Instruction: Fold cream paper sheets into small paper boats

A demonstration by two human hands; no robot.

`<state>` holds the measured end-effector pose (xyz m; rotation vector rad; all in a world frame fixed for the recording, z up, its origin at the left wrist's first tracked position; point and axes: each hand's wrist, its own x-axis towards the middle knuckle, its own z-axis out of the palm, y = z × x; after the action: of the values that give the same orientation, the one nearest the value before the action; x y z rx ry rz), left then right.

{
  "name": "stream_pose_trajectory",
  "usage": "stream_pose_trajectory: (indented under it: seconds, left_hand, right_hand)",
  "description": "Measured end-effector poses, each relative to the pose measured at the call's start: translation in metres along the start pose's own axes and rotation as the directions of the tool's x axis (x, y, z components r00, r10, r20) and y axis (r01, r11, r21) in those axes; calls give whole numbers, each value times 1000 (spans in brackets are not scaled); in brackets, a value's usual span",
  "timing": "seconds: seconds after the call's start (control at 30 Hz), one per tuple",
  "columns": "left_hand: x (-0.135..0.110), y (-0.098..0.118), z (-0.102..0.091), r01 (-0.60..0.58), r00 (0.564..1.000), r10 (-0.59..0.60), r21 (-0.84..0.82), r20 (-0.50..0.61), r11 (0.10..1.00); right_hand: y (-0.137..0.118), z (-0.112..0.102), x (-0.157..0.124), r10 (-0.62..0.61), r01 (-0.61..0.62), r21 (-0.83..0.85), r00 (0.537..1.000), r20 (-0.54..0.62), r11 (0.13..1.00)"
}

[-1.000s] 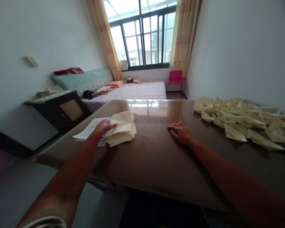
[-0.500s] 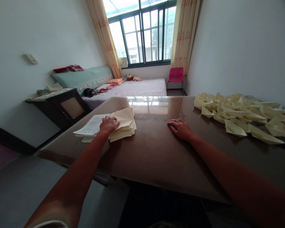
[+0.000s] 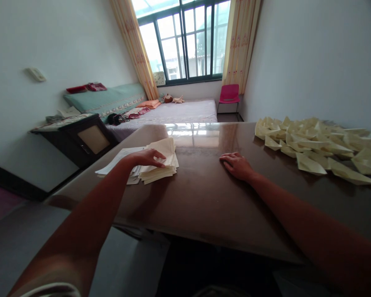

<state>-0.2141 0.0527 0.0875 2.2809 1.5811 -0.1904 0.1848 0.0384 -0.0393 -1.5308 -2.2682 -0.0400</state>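
Note:
My left hand (image 3: 149,157) is over a stack of cream paper sheets (image 3: 163,146) on the left part of the table. Its fingertips touch the top sheets near the right side, with thumb and fingers apart. Beside that stack, partly hidden by my wrist, lies a pile of white printed sheets (image 3: 119,159). My right hand (image 3: 238,166) rests flat on the brown tabletop, fingers stretched out and holding nothing. Many folded cream paper boats (image 3: 311,163) lie heaped on the right side of the table.
The glossy brown table (image 3: 198,194) spans the view, its near edge close to my body. Past it stands a bed (image 3: 191,109) with a pink chair (image 3: 229,95) near the window. A dark cabinet (image 3: 94,140) stands at the left.
My left hand has shifted right from the boundary between the two piles onto the cream stack, its wrist now raised. My right hand stays flat in place. The view has tilted slightly.

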Motion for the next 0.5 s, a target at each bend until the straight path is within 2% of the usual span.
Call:
stream_pose_trajectory:
  seconds: [0.2,0.5]
  left_hand:
    - [0,-1,-5,-35,998,37,-28,55,999]
    - [2,4,-2,-39,999,39,-5,9,999]
  right_hand:
    - [0,1,0,6,-6,-5,1000,3,1000]
    - [-1,-1,-1,7,-7,-9,1000,9,1000]
